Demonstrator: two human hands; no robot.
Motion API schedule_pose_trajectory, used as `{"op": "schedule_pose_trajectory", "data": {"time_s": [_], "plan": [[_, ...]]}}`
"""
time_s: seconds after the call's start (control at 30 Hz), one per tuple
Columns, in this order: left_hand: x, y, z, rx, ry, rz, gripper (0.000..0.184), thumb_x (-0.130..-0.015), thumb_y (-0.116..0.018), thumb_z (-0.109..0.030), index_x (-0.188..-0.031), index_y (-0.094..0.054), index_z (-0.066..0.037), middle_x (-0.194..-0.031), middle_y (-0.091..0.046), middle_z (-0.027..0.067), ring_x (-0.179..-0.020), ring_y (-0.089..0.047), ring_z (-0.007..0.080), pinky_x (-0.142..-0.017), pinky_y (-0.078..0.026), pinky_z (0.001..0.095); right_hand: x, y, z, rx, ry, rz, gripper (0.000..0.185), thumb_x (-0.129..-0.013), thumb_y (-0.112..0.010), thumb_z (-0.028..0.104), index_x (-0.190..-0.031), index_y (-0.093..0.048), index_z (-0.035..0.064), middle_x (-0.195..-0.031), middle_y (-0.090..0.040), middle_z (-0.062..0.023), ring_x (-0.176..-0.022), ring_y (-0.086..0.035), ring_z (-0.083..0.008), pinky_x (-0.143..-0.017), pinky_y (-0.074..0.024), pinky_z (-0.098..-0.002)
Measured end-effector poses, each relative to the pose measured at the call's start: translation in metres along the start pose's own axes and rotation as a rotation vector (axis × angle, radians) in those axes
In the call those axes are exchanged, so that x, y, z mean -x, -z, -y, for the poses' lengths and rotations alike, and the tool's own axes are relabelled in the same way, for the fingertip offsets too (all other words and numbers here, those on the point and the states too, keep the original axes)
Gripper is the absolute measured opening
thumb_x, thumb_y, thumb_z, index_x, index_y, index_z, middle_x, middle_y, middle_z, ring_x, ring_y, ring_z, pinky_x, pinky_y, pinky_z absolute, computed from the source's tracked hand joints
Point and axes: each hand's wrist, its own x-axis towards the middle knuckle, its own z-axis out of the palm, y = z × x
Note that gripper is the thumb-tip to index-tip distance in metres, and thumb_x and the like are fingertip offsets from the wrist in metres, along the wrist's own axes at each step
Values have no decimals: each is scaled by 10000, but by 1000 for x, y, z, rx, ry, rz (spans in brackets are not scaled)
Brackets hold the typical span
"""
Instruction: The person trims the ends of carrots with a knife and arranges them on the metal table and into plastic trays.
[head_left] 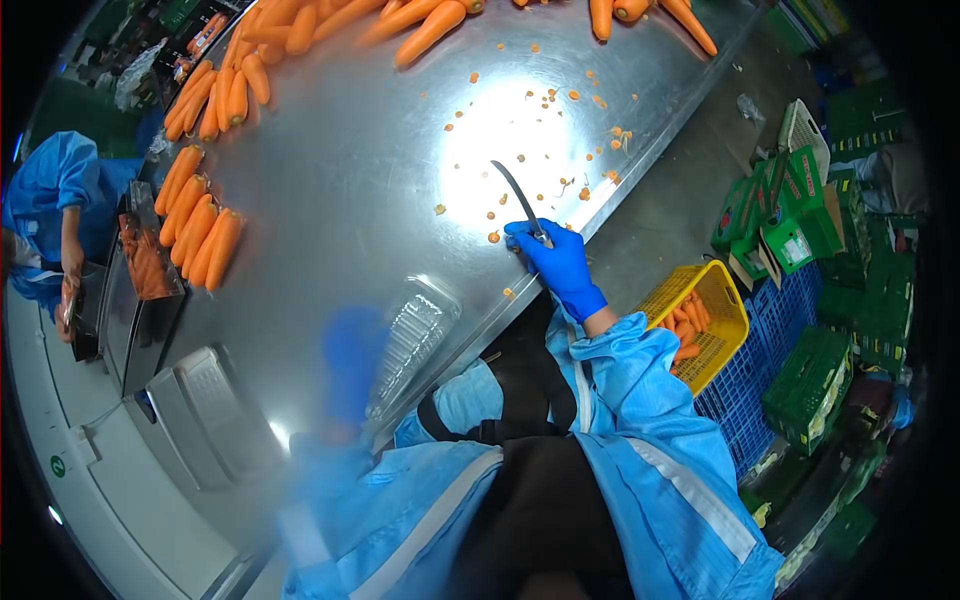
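A knife [517, 194] with a dark, narrow, curved blade is gripped in my right hand [562, 262], gloved in blue, over the near edge of the metal table. Small cut carrot ends [493, 237] lie scattered around and beyond the blade. My left hand [352, 365], also blue-gloved, is smeared by motion, so its fingers cannot be made out. It is beside a clear plastic tray [418, 322] on the table; whether it touches the tray is unclear. Whole carrots [213, 250] lie side by side in a group at the left.
More carrots [432, 32] are piled along the far side of the metal table [330, 190]. Stacked clear trays [205, 400] stand at the left corner. A yellow crate [722, 350] of carrots sits at my right, near green boxes [800, 215]. Another person [68, 205] works at far left.
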Motion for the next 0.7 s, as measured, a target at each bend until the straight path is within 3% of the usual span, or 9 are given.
{"op": "schedule_pose_trajectory", "data": {"time_s": [0.07,0.2,0.27,0.37,0.7], "plan": [[-3,-4,21,116,43,31,245,-708,-788,-74,-924,-672,-57,-811,-650,69,-778,-630,213,-732,-488,327,2,1,4,-25,-21,4,233,-901,-693,243,-1031,-747,57,-801,-724,-41,-701,-644,-98,-669,-509,-256],[-3,-4,32,-95,-57,23,367,-679,-799,-39,-1031,-703,-82,-807,-657,53,-769,-624,196,-725,-483,319,-1,-2,-3,-33,61,-9,220,-896,-693,217,-1049,-750,70,-801,-724,-30,-646,-617,-80,-615,-494,-241],[-2,-3,20,-220,-145,0,443,-666,-802,-21,-1093,-714,-96,-808,-668,48,-769,-623,187,-725,-482,313,2,0,4,-22,1,3,218,-892,-693,209,-1050,-751,70,-799,-723,-26,-637,-607,-71,-603,-488,-234],[1,-4,16,-190,-119,-18,529,-665,-801,-9,-1173,-706,-122,-830,-682,49,-780,-630,194,-740,-487,308,3,0,11,-25,-59,5,218,-888,-691,198,-1055,-752,72,-803,-722,-22,-641,-601,-64,-602,-486,-232],[3,5,7,-47,-114,-81,279,-734,-760,5,-1004,-731,-62,-904,-704,77,-823,-645,204,-805,-505,328,0,-1,3,-52,-59,22,215,-886,-683,182,-1063,-754,82,-831,-724,-8,-648,-595,-57,-596,-481,-226]]}}
